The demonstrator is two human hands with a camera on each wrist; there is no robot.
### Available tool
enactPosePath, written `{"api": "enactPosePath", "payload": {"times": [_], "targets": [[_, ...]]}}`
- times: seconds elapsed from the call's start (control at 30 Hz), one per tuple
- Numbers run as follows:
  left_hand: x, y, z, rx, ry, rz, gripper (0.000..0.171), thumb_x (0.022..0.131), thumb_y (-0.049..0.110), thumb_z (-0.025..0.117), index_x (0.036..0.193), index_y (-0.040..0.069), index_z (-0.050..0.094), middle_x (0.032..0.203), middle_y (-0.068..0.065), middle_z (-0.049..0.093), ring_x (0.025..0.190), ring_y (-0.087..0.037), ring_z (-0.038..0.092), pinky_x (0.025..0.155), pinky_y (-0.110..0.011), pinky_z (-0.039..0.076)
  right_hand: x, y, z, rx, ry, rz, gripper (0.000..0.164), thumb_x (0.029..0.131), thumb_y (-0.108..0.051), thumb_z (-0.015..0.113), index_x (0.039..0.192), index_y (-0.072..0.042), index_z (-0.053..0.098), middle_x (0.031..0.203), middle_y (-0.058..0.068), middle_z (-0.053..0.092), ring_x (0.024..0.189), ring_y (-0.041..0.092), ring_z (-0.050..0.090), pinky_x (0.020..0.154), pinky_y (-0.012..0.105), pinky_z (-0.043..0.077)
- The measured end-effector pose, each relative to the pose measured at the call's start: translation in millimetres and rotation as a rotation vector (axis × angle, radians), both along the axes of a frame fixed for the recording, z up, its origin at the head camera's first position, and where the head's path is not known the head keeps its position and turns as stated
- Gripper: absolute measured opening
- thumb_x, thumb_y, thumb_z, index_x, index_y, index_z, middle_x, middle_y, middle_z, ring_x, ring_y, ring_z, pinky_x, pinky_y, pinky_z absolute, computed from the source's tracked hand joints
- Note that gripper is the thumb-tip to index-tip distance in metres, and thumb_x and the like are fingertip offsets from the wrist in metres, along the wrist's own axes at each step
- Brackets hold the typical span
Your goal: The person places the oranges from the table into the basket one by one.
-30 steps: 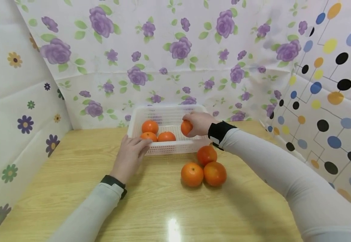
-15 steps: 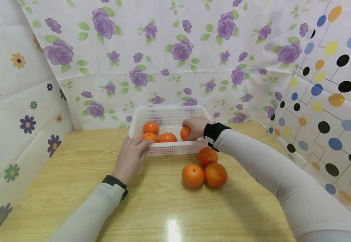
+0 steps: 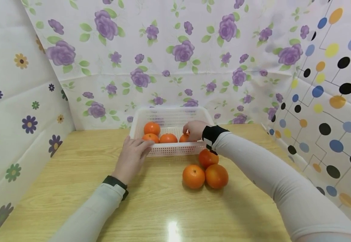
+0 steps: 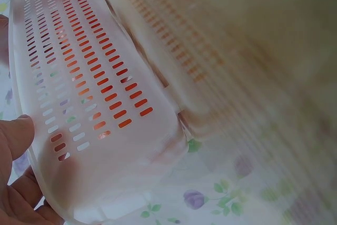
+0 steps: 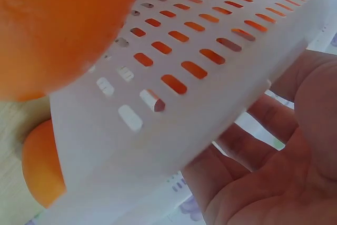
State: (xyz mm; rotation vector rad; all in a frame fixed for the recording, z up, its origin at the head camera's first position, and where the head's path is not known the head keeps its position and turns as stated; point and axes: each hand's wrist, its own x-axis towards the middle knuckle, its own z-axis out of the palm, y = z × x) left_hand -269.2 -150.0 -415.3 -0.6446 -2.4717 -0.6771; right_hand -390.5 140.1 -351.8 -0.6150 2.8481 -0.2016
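A white plastic basket (image 3: 190, 148) with slotted walls stands at the back of the table. At its front left corner my left hand (image 3: 133, 154) holds the rim; the left wrist view shows the thumb (image 4: 18, 133) on the rim and the fingers curled behind it. My right hand (image 3: 195, 130) reaches over the front wall at the right, gripping an orange (image 3: 183, 137) low inside, partly hidden by the fingers and rim. To its left in the basket lie an orange (image 3: 168, 138), another orange (image 3: 150, 137) near the left fingers, and a third orange (image 3: 152, 128) behind.
In front of the basket, three oranges (image 3: 193, 176) sit close together on the wooden table (image 3: 151, 208), below the right wrist. A flowered cloth (image 3: 169, 60) hangs right behind the basket. Patterned sheets (image 3: 329, 111) line the sides.
My right hand has lowered the orange deeper into the basket, toward the front wall. The left hand keeps its place on the rim. The head view has shifted slightly.
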Motion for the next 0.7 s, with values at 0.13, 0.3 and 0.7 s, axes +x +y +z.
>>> {"api": "enactPosePath", "payload": {"times": [0.13, 0.3, 0.7], "targets": [[0.0, -1, 0.3, -0.007, 0.006, 0.0, 0.026, 0.103, 0.014, 0.08, 0.129, 0.018, 0.079, 0.122, -0.007, 0.077, 0.117, -0.035, 0.065, 0.132, -0.069, 0.019, -0.1, -1, -2.1, -0.002, -0.023, -0.012, 0.041, 0.096, -0.017, 0.086, 0.135, -0.006, 0.077, 0.124, 0.013, 0.076, 0.108, 0.03, 0.066, 0.108, 0.044, 0.056], [1.1, -1, 1.4, -0.005, 0.007, -0.005, 0.027, 0.103, 0.014, 0.08, 0.129, 0.017, 0.08, 0.122, -0.008, 0.077, 0.116, -0.035, 0.065, 0.132, -0.068, 0.02, 2.6, -2, -1.6, -0.011, -0.054, -0.015, 0.04, 0.098, -0.014, 0.084, 0.136, -0.006, 0.076, 0.126, 0.012, 0.076, 0.108, 0.029, 0.065, 0.11, 0.044, 0.055], [1.8, -1, 1.6, -0.004, 0.012, 0.0, 0.027, 0.102, 0.013, 0.081, 0.129, 0.017, 0.08, 0.121, -0.008, 0.077, 0.117, -0.036, 0.065, 0.131, -0.069, 0.019, 11.4, -3, 0.6, -0.03, -0.059, -0.026, 0.039, 0.1, -0.016, 0.083, 0.138, -0.008, 0.075, 0.128, 0.013, 0.074, 0.114, 0.031, 0.065, 0.114, 0.045, 0.054]]}}
